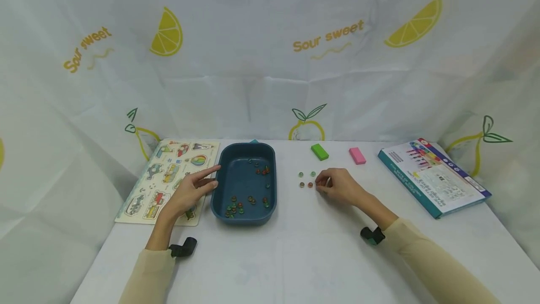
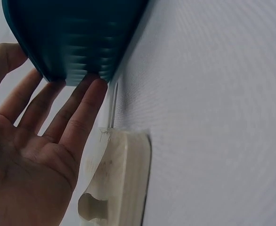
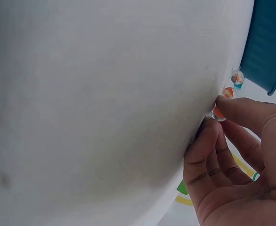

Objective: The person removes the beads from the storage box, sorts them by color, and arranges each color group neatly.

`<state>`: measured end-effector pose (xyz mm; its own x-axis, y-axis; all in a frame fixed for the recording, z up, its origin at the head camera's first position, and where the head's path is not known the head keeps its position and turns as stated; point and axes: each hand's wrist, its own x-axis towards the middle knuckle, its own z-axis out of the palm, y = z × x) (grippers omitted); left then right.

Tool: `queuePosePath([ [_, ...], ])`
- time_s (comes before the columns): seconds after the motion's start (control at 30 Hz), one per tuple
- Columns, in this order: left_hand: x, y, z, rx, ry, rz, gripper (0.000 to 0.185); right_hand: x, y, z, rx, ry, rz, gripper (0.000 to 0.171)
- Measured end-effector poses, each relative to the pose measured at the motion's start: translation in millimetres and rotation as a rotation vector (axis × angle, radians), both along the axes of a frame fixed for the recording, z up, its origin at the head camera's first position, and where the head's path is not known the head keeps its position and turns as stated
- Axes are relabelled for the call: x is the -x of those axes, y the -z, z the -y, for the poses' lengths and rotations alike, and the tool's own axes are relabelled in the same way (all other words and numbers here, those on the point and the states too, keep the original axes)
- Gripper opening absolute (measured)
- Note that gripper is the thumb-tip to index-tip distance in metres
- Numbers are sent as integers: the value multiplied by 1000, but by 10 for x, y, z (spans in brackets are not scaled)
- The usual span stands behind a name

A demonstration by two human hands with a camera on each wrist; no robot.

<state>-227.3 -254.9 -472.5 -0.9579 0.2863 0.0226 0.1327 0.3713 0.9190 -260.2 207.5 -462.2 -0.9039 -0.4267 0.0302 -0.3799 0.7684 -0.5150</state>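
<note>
We steadied the tray (image 1: 219, 191) with flat left fingers (image 2: 84, 110); right fingers (image 3: 208, 141) pinched a marble (image 3: 218, 113), placing it beside the others.

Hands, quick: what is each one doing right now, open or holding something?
Left hand: open, straight fingers touching the blue tray.
Right hand: fingertips pinching a marble on the table, beside four others.

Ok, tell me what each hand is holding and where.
Right hand pinches a small glass marble between thumb and fingertip on the table. Left hand holds nothing; its straight fingers touch the dark teal plastic tray's side.
</note>
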Motion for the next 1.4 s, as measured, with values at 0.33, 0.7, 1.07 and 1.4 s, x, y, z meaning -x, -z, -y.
queuePosePath([
  [0.33,17,-5,-10,-14,9,-3,55,9,-14,8,4,2,2,12],
  [0.7,4,-5,-23,-25,4,11,55,-13,-94,-12,0,1,21,17],
  [1.07,15,-13,-7,-21,5,6,55,41,-773,497,108,-60,-104,20],
  [1.4,15,13,-8,-49,10,21,56,414,-948,1641,66,-81,-55,24],
])
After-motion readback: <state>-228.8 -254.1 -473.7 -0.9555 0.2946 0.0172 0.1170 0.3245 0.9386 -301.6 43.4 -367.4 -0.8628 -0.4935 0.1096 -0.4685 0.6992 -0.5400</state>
